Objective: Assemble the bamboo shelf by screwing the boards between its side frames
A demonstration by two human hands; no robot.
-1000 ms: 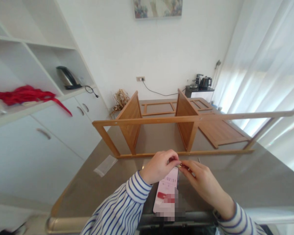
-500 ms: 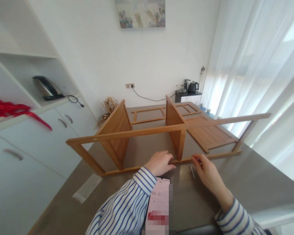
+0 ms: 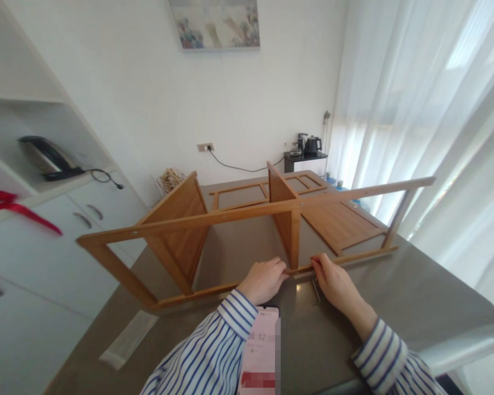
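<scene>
A wooden frame (image 3: 189, 221) with two upright panels rests on its side on the table. My left hand (image 3: 263, 280) is curled over its near lower rail, just left of the middle post (image 3: 295, 236). The fingertips are partly hidden at the rail. To the right of that post, my right hand (image 3: 340, 285) has thumb and fingers pinched together at the same rail; what they hold, if anything, is hidden. A thin metal rod (image 3: 316, 291) shows just below the right fingers. Whether it is held or lies on the table I cannot tell.
A phone (image 3: 261, 340) with a running timer lies by my left sleeve. A clear plastic bag (image 3: 128, 339) is at the left. Behind the frame lie a flat wooden panel (image 3: 341, 225) and a slatted wooden frame (image 3: 241, 195). White cabinets (image 3: 37, 241) stand at the left.
The view has shifted a little, so the frame appears further left. Both hands stay at the lower rail; my right fingers are pinched closer against it.
</scene>
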